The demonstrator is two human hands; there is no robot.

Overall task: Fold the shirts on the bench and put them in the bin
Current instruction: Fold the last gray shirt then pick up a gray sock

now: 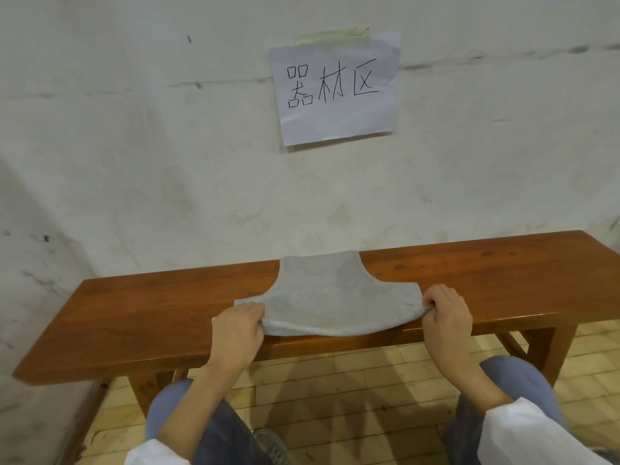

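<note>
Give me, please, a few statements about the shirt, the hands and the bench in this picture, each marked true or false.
1. The left hand and the right hand each grip the near edge of the gray shirt. True.
2. A paper sign with handwriting is stuck on the wall above the bench. True.
3. The shirt hangs from the wall. False: it lies on top of the wooden bench.
4. A bin stands on the bench beside the shirt. False: no bin is in view, and the shirt is the only thing on the bench.
</note>
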